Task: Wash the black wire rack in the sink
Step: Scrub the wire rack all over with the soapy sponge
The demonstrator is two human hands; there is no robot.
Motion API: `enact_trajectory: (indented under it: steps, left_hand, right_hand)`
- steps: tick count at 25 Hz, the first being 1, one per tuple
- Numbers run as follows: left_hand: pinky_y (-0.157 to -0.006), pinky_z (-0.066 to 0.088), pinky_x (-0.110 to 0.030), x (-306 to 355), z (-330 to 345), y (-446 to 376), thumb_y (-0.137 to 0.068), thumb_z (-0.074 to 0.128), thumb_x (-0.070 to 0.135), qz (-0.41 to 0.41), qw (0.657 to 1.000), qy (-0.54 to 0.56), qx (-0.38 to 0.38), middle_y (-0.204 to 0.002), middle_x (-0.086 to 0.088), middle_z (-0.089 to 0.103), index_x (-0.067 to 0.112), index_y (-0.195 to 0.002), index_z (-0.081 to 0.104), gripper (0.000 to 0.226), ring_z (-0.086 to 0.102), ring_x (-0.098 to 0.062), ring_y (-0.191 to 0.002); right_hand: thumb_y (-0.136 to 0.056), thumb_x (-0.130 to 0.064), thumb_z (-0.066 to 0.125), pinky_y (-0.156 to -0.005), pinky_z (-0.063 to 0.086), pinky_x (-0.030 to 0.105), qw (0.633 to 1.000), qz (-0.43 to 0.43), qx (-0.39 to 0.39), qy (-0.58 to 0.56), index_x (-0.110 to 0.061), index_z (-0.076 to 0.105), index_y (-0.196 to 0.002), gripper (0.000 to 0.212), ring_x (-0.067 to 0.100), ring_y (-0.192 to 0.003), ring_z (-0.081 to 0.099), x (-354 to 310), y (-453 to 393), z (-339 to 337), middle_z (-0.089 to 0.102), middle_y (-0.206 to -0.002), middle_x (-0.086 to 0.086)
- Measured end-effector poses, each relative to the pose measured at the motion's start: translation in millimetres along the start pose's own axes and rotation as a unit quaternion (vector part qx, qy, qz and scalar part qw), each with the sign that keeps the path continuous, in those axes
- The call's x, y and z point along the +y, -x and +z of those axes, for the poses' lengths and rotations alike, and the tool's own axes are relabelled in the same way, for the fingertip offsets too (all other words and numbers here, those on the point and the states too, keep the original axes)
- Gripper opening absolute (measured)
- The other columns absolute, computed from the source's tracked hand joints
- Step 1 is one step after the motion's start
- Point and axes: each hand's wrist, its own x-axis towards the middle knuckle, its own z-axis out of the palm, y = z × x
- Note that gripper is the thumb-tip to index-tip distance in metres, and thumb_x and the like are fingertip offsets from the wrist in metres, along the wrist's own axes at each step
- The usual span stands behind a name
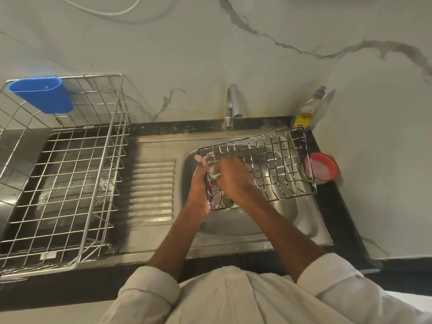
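1. Right now the black wire rack [275, 160] sits tilted over the sink [304, 220] basin, centre-right of frame, far corner up near the soap bottle [306, 113].
2. Left hand [198, 183] clamps the rack's near-left edge, fingers wrapped on the wire, thumb up.
3. Right hand [230, 176] is closed around something pale and foamy pressed against the grid; likely a scrubber, too hidden to be sure.
4. Step in hand, by my read: soaping and scrubbing the left end of the rack. Task looks midway, since white suds show on many wires and there's no rinse water from the tap [232, 106].
5. To do it well: keep the left grip firm so the rack doesn't swing, work along each wire and into the crossings, then turn it for the raised side walls and the underside.
6. Risk: wet, soapy thin wire is slippery and could slip or dig into fingers.
7. Materials: rack is thin coated wire, square grid, shallow basket shape. Sink is brushed steel with a ribbed drainboard [154, 183].
8. Left of frame: shiny steel dish basket [70, 183] on the dark tabletop [339, 206] with a blue plastic cup [42, 94] hung on it.
9. Red-rimmed round tub [323, 167] right of the rack.
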Motion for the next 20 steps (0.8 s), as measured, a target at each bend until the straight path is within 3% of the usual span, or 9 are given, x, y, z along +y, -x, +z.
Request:
enact_trajectory:
  steps: [2, 6, 9, 11, 14, 16, 18, 20]
  left_hand:
    - [-0.077, 0.063, -0.034, 0.3, 1.8, -3.8, -0.080, 0.054, 0.086, 0.023, 1.000, 0.003, 0.005, -0.114, -0.020, 0.074, 0.025, -0.146, 0.058, 0.090, 0.075, -0.022, -0.092]
    - [-0.079, 0.055, -0.038, -8.4, -2.2, -10.9, -0.063, 0.078, 0.087, 0.059, 0.998, 0.005, 0.000, -0.104, -0.016, 0.066, 0.037, -0.124, 0.072, 0.079, 0.064, -0.026, -0.090]
    - [-0.084, 0.053, -0.048, -14.5, -8.3, -16.4, -0.069, 0.086, 0.074, 0.085, 0.996, 0.010, 0.002, -0.100, -0.018, 0.066, 0.029, -0.124, 0.072, 0.072, 0.064, -0.028, -0.089]
    - [-0.097, 0.055, -0.054, -14.7, -8.2, -17.0, -0.071, 0.083, 0.077, 0.109, 0.993, -0.028, 0.034, -0.123, -0.022, 0.070, 0.022, -0.136, 0.063, 0.088, 0.071, -0.033, -0.105]
    - [-0.107, 0.055, -0.045, -9.6, -3.0, -12.0, -0.067, 0.077, 0.082, 0.121, 0.988, -0.035, 0.088, -0.150, -0.019, 0.060, 0.036, -0.144, 0.052, 0.092, 0.066, -0.029, -0.129]
    - [-0.111, 0.052, -0.045, -9.3, -3.3, -12.9, -0.063, 0.080, 0.085, 0.147, 0.983, -0.036, 0.101, -0.151, -0.020, 0.058, 0.036, -0.143, 0.053, 0.097, 0.060, -0.031, -0.138]
    - [-0.116, 0.047, -0.056, -13.4, -4.6, -13.9, -0.067, 0.081, 0.082, 0.170, 0.979, -0.033, 0.108, -0.152, -0.018, 0.058, 0.039, -0.141, 0.058, 0.089, 0.057, -0.034, -0.140]
    - [-0.118, 0.043, -0.060, -15.6, -4.9, -10.7, -0.069, 0.079, 0.082, 0.174, 0.977, -0.036, 0.116, -0.155, -0.007, 0.057, 0.053, -0.133, 0.057, 0.073, 0.055, -0.031, -0.142]
  right_hand:
    - [-0.088, -0.012, 0.077, -0.078, 0.052, 0.028, 0.997, -0.004, -0.059, 0.052, -0.010, 0.076, -0.108, 0.021, 0.024, -0.095, 0.071, 9.6, 8.8, 7.7, 0.075, -0.105, 0.009]
    - [-0.084, -0.008, 0.076, -0.081, 0.055, 0.029, 0.993, -0.025, -0.114, 0.002, -0.021, 0.081, -0.103, 0.023, 0.022, -0.094, 0.071, 19.4, 9.9, 2.2, 0.077, -0.106, 0.002]
    - [-0.082, -0.009, 0.077, -0.071, 0.051, 0.023, 0.975, -0.075, -0.207, -0.023, -0.022, 0.081, -0.106, 0.028, 0.011, -0.086, 0.069, 25.7, 19.2, -9.3, 0.078, -0.104, -0.005]
    - [-0.082, -0.014, 0.079, -0.077, 0.055, 0.027, 0.991, -0.030, -0.132, 0.012, -0.021, 0.079, -0.110, 0.029, 0.016, -0.091, 0.069, 38.8, 23.9, -12.1, 0.077, -0.108, -0.001]
    - [-0.085, -0.017, 0.080, -0.085, 0.053, 0.032, 0.994, 0.058, -0.007, 0.094, -0.016, 0.073, -0.113, 0.029, 0.023, -0.103, 0.064, 45.8, 32.4, -6.8, 0.070, -0.113, 0.007]
    - [-0.085, -0.012, 0.079, -0.083, 0.049, 0.026, 1.000, -0.011, -0.005, -0.006, -0.017, 0.079, -0.105, 0.021, 0.017, -0.098, 0.064, 32.2, 38.3, 5.4, 0.072, -0.111, 0.006]
    - [-0.085, -0.005, 0.077, -0.083, 0.052, 0.026, 0.992, -0.072, -0.051, -0.093, -0.019, 0.082, -0.100, 0.021, 0.010, -0.088, 0.064, 17.5, 52.9, 10.6, 0.076, -0.106, 0.002]
    - [-0.083, -0.002, 0.080, -0.085, 0.056, 0.029, 0.991, -0.039, -0.034, -0.123, -0.017, 0.082, -0.102, 0.024, 0.010, -0.087, 0.065, 26.9, 54.1, 4.9, 0.077, -0.108, 0.003]
